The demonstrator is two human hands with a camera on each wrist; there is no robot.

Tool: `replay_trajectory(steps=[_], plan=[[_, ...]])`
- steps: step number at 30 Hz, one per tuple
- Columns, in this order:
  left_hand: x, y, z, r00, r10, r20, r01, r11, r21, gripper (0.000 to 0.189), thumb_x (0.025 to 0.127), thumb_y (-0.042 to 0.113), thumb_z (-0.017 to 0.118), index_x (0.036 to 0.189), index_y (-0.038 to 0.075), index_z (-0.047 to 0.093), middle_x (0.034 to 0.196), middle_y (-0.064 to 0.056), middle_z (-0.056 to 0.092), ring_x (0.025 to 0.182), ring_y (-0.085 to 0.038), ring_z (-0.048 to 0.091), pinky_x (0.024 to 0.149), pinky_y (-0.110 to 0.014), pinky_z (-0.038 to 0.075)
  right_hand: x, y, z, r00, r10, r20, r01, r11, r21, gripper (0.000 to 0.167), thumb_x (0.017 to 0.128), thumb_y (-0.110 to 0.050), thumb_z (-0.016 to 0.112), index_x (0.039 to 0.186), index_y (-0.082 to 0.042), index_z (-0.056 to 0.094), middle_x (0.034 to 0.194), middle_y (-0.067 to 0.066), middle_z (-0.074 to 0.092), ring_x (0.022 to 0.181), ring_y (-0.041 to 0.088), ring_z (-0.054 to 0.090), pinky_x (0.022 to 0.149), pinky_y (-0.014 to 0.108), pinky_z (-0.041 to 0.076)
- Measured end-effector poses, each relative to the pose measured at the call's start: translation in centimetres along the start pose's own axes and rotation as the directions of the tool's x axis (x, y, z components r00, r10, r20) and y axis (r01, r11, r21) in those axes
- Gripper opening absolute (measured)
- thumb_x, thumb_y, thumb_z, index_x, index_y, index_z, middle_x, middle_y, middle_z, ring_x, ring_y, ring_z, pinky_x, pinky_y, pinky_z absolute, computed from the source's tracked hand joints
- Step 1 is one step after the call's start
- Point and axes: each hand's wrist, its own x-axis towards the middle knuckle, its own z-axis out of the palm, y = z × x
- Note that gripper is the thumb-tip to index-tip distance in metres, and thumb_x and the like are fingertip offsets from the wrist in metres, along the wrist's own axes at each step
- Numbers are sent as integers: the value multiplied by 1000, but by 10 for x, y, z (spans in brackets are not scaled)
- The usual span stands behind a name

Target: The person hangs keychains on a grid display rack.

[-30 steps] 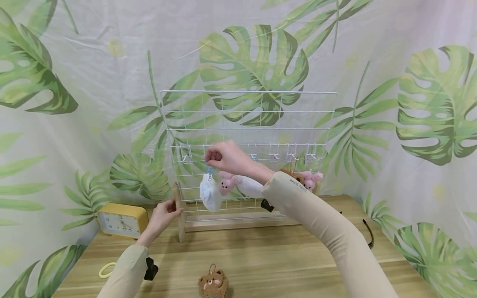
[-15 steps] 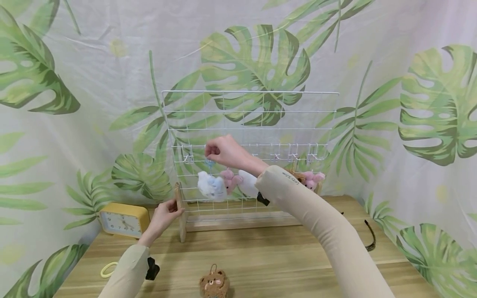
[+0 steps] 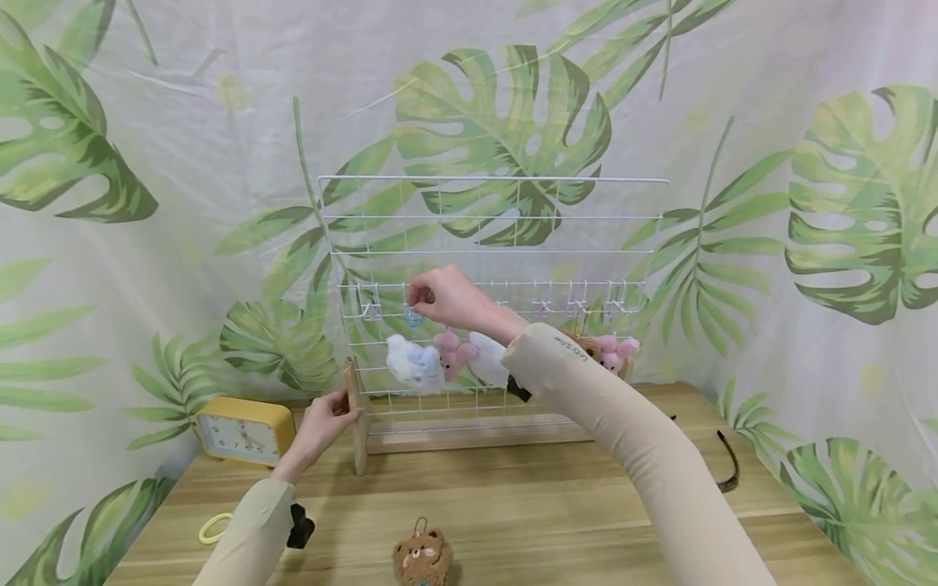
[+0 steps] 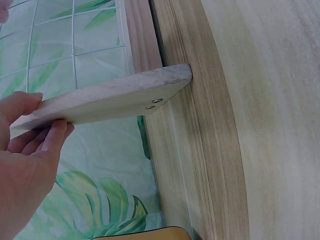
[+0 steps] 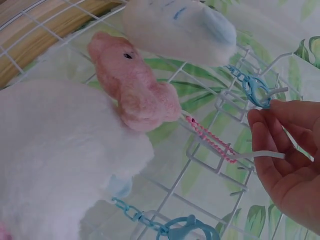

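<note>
My right hand pinches the blue clasp of a white and light-blue plush keychain. In the right wrist view a white hook's tip pokes through the clasp's loop. Beside it a pink plush keychain hangs by a pink bead chain from another hook. A large white plush with a blue clasp hangs on that side too. My left hand grips the wooden end post of the white wire grid rack, thumb on one face and fingers on the other.
A brown bear keychain lies on the wooden table. A yellow clock and a yellow ring are at the left, a dark headband at the right. Other plush keychains, one a pink plush, hang at the rack's right end.
The white and blue plush has turned and swung up a little, its blue side now showing. My right hand has shifted only slightly at the hook. The left hand stays on the post.
</note>
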Motion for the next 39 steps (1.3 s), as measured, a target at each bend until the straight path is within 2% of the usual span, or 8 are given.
replay_trajectory(steps=[6, 10, 14, 21, 26, 31, 36, 39], plan=[[-1, 2, 0, 1000, -5, 1, 5, 1000, 11, 53, 99, 13, 59, 142, -13, 44, 132, -33, 58, 123, -44, 58, 91, -38, 58, -13, -5, -11, 999, 12, -35, -11, 999, 34, 13, 95, -6, 62, 99, -4, 73, 97, 9, 75, 86, 17, 70, 79, 23, 56], [-1, 3, 1, 1000, -8, 3, 8, 1000, 15, 52, 99, 13, 58, 142, -13, 44, 132, -33, 58, 123, -44, 58, 91, -39, 58, -30, -13, -16, 996, -39, -79, 44, 997, 67, 10, 94, -6, 65, 99, -3, 73, 96, 8, 75, 85, 16, 70, 77, 20, 56], [0, 3, 1, 1000, -12, 7, 12, 1000, 10, 53, 99, 13, 58, 143, -13, 43, 133, -33, 58, 124, -44, 58, 91, -38, 58, -56, -22, -6, 990, -105, -92, 114, 988, 102, 9, 91, -4, 68, 98, -1, 73, 93, 8, 75, 79, 13, 70, 72, 13, 55], [0, 2, 0, 1000, -18, 8, 17, 1000, 17, 54, 99, 13, 58, 144, -13, 42, 134, -33, 57, 124, -45, 57, 92, -41, 57, -101, -12, 63, 977, -212, 8, 210, 972, 107, 4, 88, -3, 72, 91, -3, 73, 88, 7, 74, 75, 12, 70, 69, 10, 53], [-1, 2, 1, 1000, -25, 13, 25, 999, 24, 54, 99, 14, 58, 144, -12, 42, 134, -32, 58, 125, -45, 57, 92, -41, 57, -127, -1, 127, 977, -116, 180, 83, 980, 182, 5, 89, -7, 71, 92, -4, 74, 87, 5, 76, 71, 2, 66, 66, 6, 50], [-1, 2, 1, 1000, -28, 8, 28, 999, 19, 53, 99, 13, 58, 143, -12, 43, 132, -32, 59, 123, -44, 58, 90, -38, 58, -138, 8, 180, 949, -44, 311, -13, 984, 180, 4, 89, -11, 73, 90, -7, 74, 85, 2, 77, 69, -5, 62, 65, 2, 45], [-1, 3, 1, 1000, -25, 10, 25, 1000, 15, 53, 99, 14, 59, 143, -12, 43, 133, -32, 58, 124, -44, 58, 91, -37, 58, -142, 13, 212, 930, 9, 366, -62, 989, 133, 4, 88, -14, 74, 86, -11, 75, 81, -2, 76, 64, -10, 55, 62, 1, 43], [-1, 4, 0, 1000, -21, 14, 21, 1000, 15, 55, 100, 16, 59, 144, -12, 43, 134, -33, 57, 125, -44, 57, 92, -39, 58, -141, 14, 222, 932, 31, 361, -70, 993, 97, 4, 87, -15, 75, 83, -13, 75, 78, -5, 74, 61, -12, 50, 60, 1, 42]])
